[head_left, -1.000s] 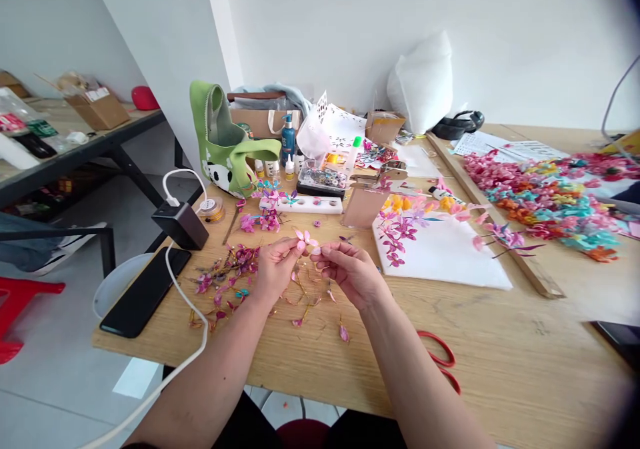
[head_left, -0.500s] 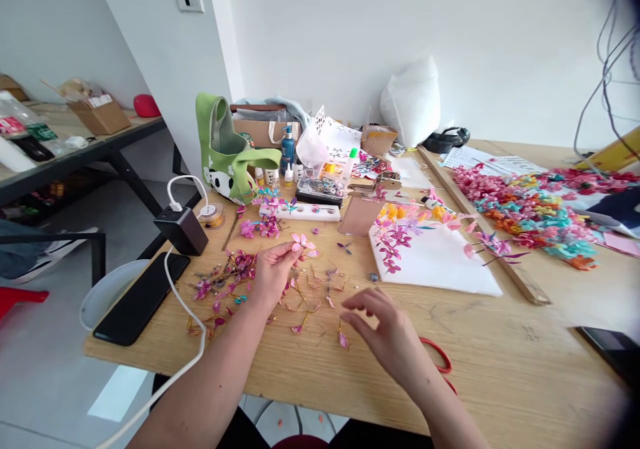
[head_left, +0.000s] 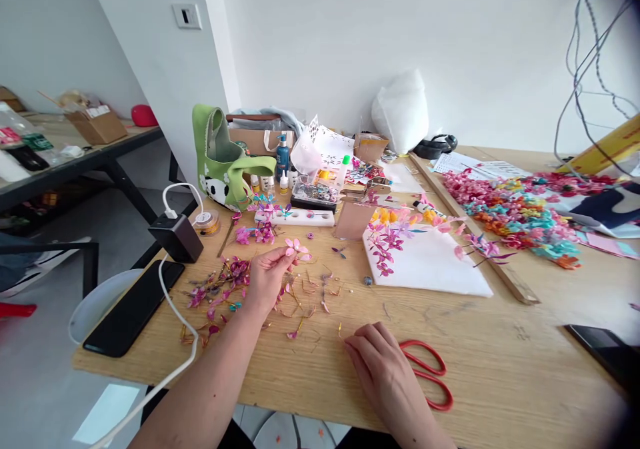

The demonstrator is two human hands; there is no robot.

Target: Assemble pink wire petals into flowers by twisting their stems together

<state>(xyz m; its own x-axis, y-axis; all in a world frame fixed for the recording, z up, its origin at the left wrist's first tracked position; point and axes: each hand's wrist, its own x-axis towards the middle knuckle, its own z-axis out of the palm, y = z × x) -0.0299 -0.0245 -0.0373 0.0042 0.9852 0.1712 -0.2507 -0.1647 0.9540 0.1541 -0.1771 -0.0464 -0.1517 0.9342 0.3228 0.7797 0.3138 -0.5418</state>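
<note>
A pale pink flower (head_left: 297,248) is pinched between the thumb and fingers of my left hand (head_left: 266,277), raised over the table. Down at the table, my right hand (head_left: 376,359) has its fingertips closed on a small wired petal. Only the petal's yellow wire stem (head_left: 341,330) shows; the fingers cover the rest. Red-handled scissors (head_left: 434,372) lie just right of that hand, their blades hidden under it. Beneath and beside my left hand spreads a pile of magenta wired petals (head_left: 235,272), with loose wired pieces (head_left: 303,312) to its right.
A white foam board (head_left: 433,266) bearing flower sprays lies right of centre. A wooden strip (head_left: 470,232) separates it from colourful flowers (head_left: 515,209). At left are a black phone (head_left: 133,309), a charger (head_left: 176,237) with a white cable, and a green bag (head_left: 225,169).
My right hand has lowered to the table and closed on the wired petal that lay there, uncovering more of the scissors' handles. My left hand keeps its hold on the pink flower.
</note>
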